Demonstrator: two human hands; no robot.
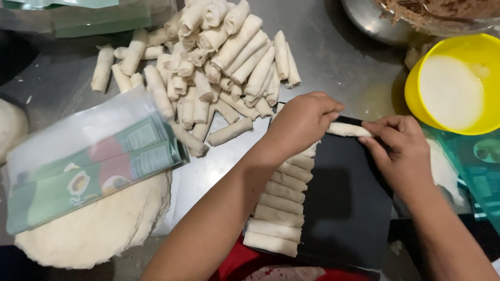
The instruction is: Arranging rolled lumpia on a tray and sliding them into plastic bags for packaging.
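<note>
My left hand point(302, 120) and my right hand point(400, 145) both pinch one pale rolled spring roll point(348, 130) lying across the far edge of a black tray point(349, 208). The left hand covers its left end and the right hand holds its right end. Under my left forearm a neat row of several rolled spring rolls point(278, 205) lines the tray's left side. Beyond it a loose heap of rolled spring rolls point(219, 67) lies on the steel table.
A round stack of thin wrappers point(99, 229) sits at lower left under a plastic wrapper package point(88, 161). A yellow bowl of white liquid point(458, 86) stands at right. A metal bowl of brown filling point(432, 13) is at the top right.
</note>
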